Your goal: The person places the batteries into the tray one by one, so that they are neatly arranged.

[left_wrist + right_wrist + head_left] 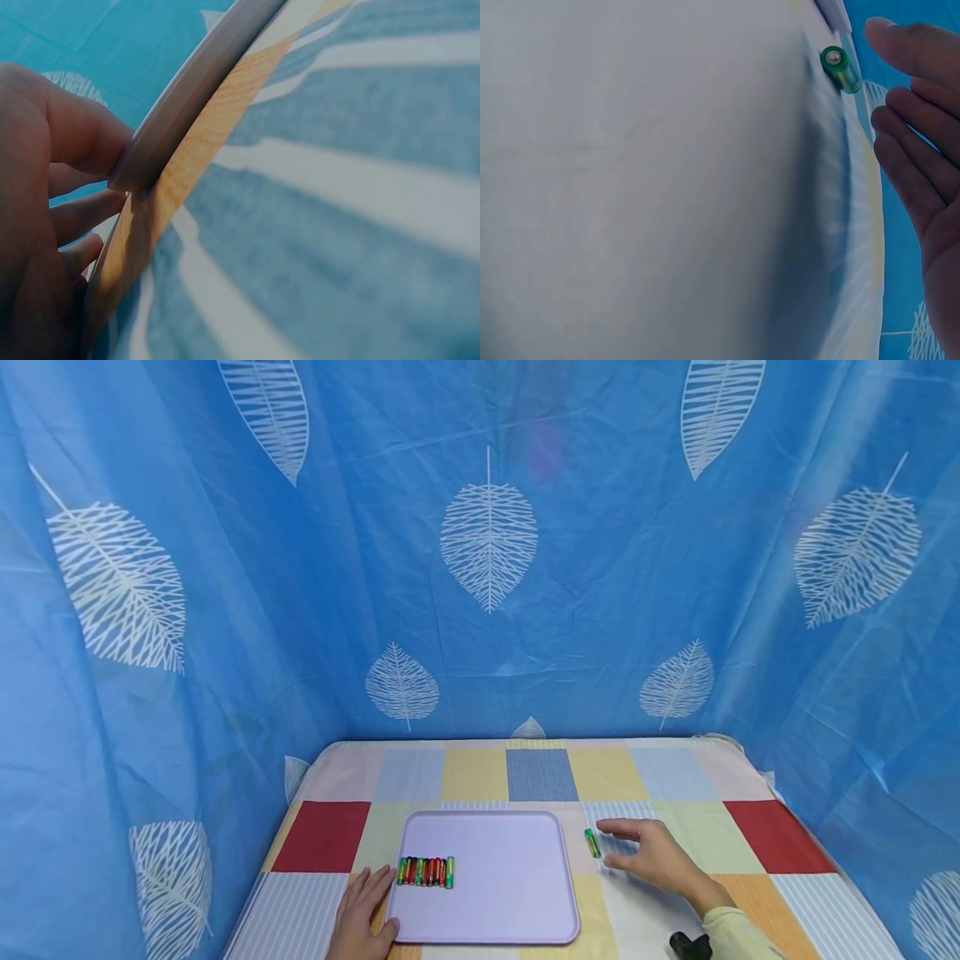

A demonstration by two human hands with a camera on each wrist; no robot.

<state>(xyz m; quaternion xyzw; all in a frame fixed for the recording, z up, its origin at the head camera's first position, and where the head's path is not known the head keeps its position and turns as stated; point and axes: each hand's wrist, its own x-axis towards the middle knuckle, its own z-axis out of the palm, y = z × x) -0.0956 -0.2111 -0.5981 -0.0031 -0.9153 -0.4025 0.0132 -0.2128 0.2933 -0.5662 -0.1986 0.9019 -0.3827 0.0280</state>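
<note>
A lilac tray (495,893) lies on the patchwork cloth, with several red and green batteries (426,872) in a side-by-side row near its left edge. My left hand (363,914) rests at the tray's left rim, fingers extended; in the left wrist view the thumb and fingers touch the tray's edge (169,112). To the right of the tray a single green battery (592,843) lies on the cloth. Just beside it is my right hand (648,856), thumb and fingers spread apart, holding nothing. The right wrist view shows that battery (840,69) past the fingertips.
The table is covered by a patchwork cloth (540,775) of coloured squares. Blue curtains (585,610) with white leaf prints stand behind it and on both sides. A black object (690,946) sits by the right wrist at the front.
</note>
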